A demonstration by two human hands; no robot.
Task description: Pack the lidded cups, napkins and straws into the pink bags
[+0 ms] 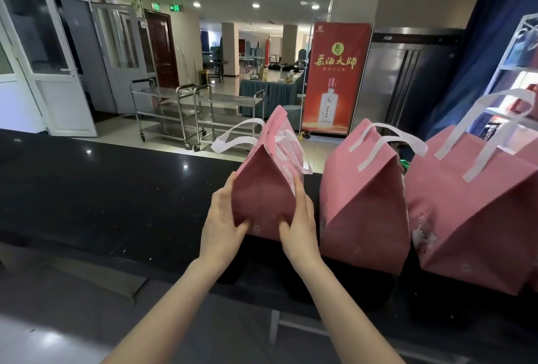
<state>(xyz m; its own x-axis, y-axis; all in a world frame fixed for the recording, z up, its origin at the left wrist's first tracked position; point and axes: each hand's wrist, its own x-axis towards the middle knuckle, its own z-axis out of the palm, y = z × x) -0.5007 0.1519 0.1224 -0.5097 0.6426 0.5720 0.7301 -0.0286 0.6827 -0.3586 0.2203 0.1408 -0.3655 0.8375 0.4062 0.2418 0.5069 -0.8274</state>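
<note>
Obs. from the remote station, head cam, near to far.

1. Both forearms reached fwd from the bottom edge, bare, converging on one bag.
2. Left hand (222, 218): gripped the left side of the leftmost pink bag (262, 189) low down, thumb laid on the front face, fingers wrapped round the side edge.
3. Right hand (300, 227): gripped the same bag's right side, thumb on the front face near the base, index finger pointing up along the edge. The bag was clamped between the 2 hands.
4. That bag stood upright on the black counter (116, 189), top pinched closed, 1 white handle flopped to the left. Contents hidden; I could not tell what was inside.
5. Bag count: 3 pink bags, in a row along the counter. The middle pink bag (364, 203) stood just beside the held one; the right pink bag (480, 218) stood touching or nearly touching the middle one. Both were upright, tops folded shut, white handles up.
6. Beyond the counter: 2 steel trolleys (163, 107) side by side on the floor, 1 red banner (334, 78) standing, 1 blue curtain (480, 43) and 1 white shelf rack (518, 72) at far right.
</note>
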